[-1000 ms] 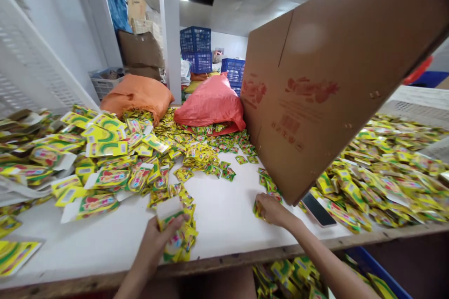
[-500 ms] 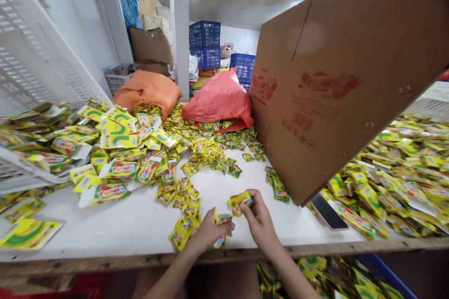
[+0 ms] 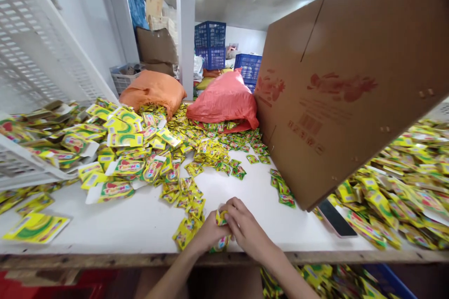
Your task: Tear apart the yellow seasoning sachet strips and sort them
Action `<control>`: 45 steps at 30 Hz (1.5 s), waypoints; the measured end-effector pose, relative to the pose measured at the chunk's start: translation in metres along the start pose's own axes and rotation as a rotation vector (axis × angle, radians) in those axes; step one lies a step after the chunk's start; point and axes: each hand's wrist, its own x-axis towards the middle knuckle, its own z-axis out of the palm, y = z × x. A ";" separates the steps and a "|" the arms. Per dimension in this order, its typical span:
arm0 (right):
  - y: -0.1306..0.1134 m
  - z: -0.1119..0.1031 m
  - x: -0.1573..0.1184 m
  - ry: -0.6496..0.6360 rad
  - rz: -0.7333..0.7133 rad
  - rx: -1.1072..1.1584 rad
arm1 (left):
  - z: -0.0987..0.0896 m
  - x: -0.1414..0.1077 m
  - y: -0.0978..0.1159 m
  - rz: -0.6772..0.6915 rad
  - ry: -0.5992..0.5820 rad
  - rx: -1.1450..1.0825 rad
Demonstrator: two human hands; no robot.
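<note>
My left hand (image 3: 209, 233) is closed round a small yellow-green carton, mostly hidden by the fingers. A coloured printed end (image 3: 221, 244) shows below that hand; whether it belongs to the carton I cannot tell. My right hand (image 3: 243, 226) meets the left, its fingers pinched on yellow sachets (image 3: 221, 217) at the carton's top. How far the sachets sit inside it is hidden. Just left of my hands lies a line of yellow sachets (image 3: 187, 232) on the white tabletop (image 3: 140, 224). Flat printed cartons (image 3: 122, 168) with open white flaps are heaped farther left.
A large cardboard box (image 3: 315, 116) leans over the table at right, with a phone (image 3: 337, 218) by its lower corner. More cartons (image 3: 403, 186) spread beyond. Orange (image 3: 154, 91) and red sacks (image 3: 224, 98) spill sachets at the back. A white crate (image 3: 31, 163) stands at left.
My right hand has moved left with the yellow sachets, from beside the left hand onto the top of the carton. The view has shifted slightly left.
</note>
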 end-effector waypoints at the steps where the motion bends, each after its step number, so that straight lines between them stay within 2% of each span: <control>1: 0.003 0.004 0.000 0.025 0.023 0.015 | 0.000 0.000 0.000 -0.013 -0.007 -0.003; 5: 0.018 0.017 -0.002 0.161 0.129 0.036 | -0.001 -0.001 -0.001 -0.024 -0.042 -0.064; 9: 0.019 0.023 -0.007 0.172 0.053 -0.092 | -0.002 -0.001 0.000 0.038 -0.007 -0.030; 13: 0.013 0.023 -0.016 0.189 0.095 -0.180 | -0.005 -0.003 0.002 -0.012 0.011 -0.004; 15: 0.013 0.023 -0.019 0.191 0.114 -0.142 | -0.006 -0.003 0.000 -0.033 0.011 0.015; 18: 0.019 0.023 -0.019 0.119 0.123 -0.034 | -0.007 -0.004 -0.006 0.011 0.030 0.043; 20: 0.024 0.024 -0.019 0.092 0.144 0.040 | -0.008 -0.007 -0.011 0.043 0.091 0.081; 23: 0.031 0.027 -0.021 0.172 0.198 0.154 | -0.011 -0.016 -0.017 0.103 0.227 0.120; 25: 0.031 0.030 -0.022 0.224 0.218 0.176 | -0.014 -0.022 -0.020 0.152 0.272 0.120; 29: 0.026 0.030 -0.019 0.154 0.188 0.042 | -0.019 -0.030 -0.019 0.185 0.270 0.175; 32: 0.024 0.030 -0.017 0.089 0.160 0.012 | -0.022 -0.031 -0.015 0.193 0.201 0.216; 35: 0.029 0.038 -0.023 0.215 0.218 0.180 | -0.027 -0.031 -0.011 0.164 0.149 0.220; 38: 0.032 0.049 -0.031 0.365 0.287 0.349 | -0.030 -0.031 -0.010 0.142 0.181 0.255; 41: 0.028 0.053 -0.031 0.340 0.264 0.385 | -0.028 -0.031 -0.012 0.182 0.215 0.285; 43: 0.025 0.053 -0.027 0.305 0.229 0.383 | -0.026 -0.030 -0.014 0.227 0.278 0.235; 45: 0.023 0.052 -0.024 0.341 0.220 0.372 | -0.024 -0.029 -0.013 0.253 0.322 0.162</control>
